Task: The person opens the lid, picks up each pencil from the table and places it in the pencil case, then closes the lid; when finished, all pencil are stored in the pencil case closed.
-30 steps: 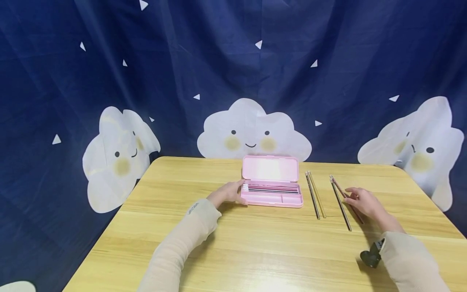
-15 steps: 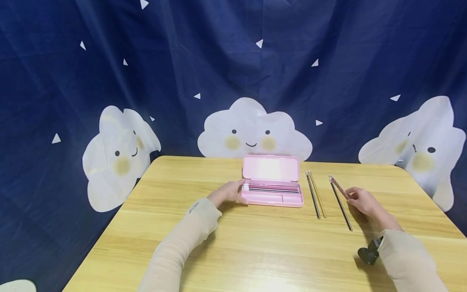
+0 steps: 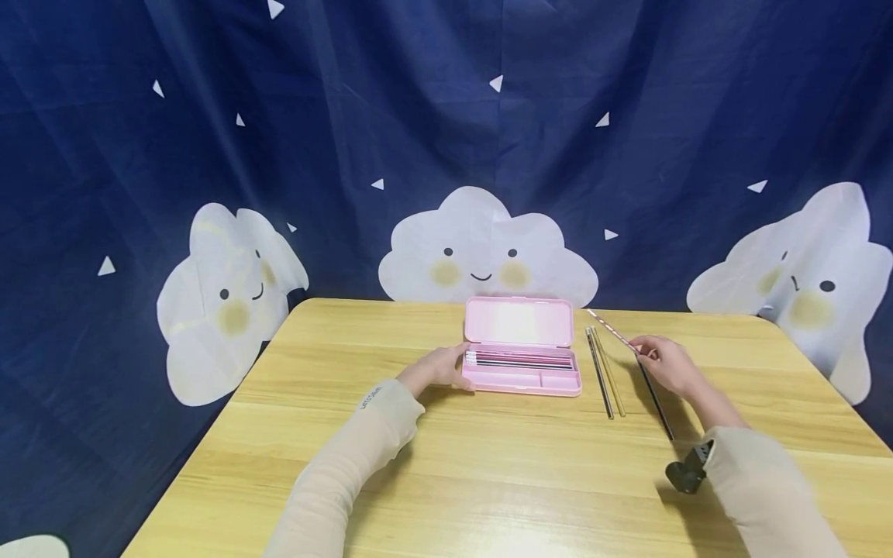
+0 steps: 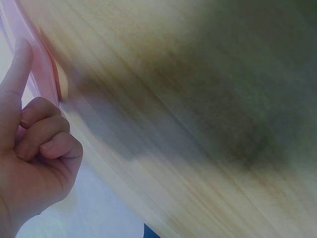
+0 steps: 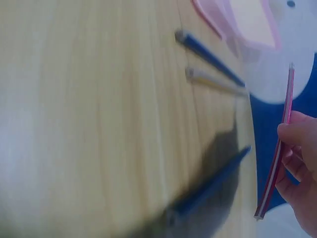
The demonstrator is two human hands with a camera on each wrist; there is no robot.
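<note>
At the back of the table lies an open pink pencil case [image 3: 505, 378], several pencils [image 3: 519, 360] lined up in its rear compartment. My left hand [image 3: 439, 366] grips its left end; in the left wrist view the thumb lies along the pink wall [image 4: 45, 74] and other fingers are curled. A reddish, patterned pencil [image 3: 610, 329] is pinched between the thumb and fingers of my right hand [image 3: 673, 368], raised off the table and slanting up to the left. The right wrist view shows the same pencil [image 5: 289, 99] sticking out at both ends of the grip.
Right of the case, a dark pencil [image 3: 600, 380] and a yellow pencil [image 3: 609, 376] lie side by side on the wooden table [image 3: 488, 465]. Another dark pencil [image 3: 656, 399] lies beneath my right hand. A blue curtain [image 3: 432, 101] with cloud prints hangs behind the table's far edge.
My right hand has picked the reddish pencil up from beside the dark one and moved it left and away from me, towards the case. My left hand stays on the case.
</note>
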